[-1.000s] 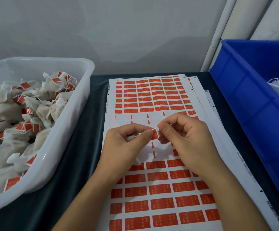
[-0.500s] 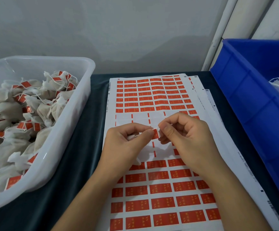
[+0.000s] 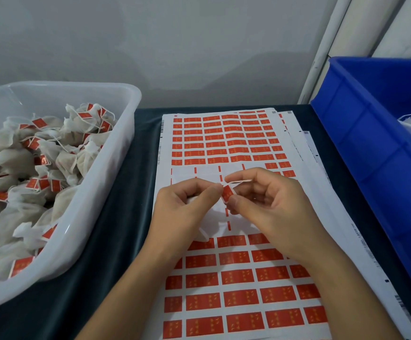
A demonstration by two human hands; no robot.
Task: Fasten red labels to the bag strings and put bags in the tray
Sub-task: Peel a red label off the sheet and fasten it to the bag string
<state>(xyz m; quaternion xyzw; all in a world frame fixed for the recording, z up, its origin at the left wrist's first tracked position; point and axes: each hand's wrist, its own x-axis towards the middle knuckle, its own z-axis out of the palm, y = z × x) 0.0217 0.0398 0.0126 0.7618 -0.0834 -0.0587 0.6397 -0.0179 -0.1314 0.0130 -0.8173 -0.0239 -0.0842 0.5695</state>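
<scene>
Pinched between both hands above the middle of the sticker sheet point(image 3: 229, 141): a single red label point(image 3: 227, 194), folded upright around a white bag string point(image 3: 239, 181). Left hand point(image 3: 182, 212) curled, thumb and forefinger closing on the label's left face, a crumple of white bag point(image 3: 209, 227) tucked under its palm. Right hand point(image 3: 270, 212) likewise curled, thumb tip pressing the label's lower edge, forefinger hooked over the string just above. Label's long axis tilted a little off vertical, top leaning right and far, bottom near; string running right and slightly far from the label's top, across the right fingertips. Label squarely between the two hands, touching both, neither plainly nearer. Destination, judged from the task: the clear tray point(image 3: 126, 99) on the left of the dark counter point(image 3: 126, 217), already heaped with tagged bags, well to the left of the hands and on the left hand's side, so a leftward carry by that hand looks the natural next move once the fold is pressed flat. Blue bin point(image 3: 361, 143) on the right holding what appear to be untagged bags, only partly in view. More sheets stacked beneath the top one, edges fanned at the right.
</scene>
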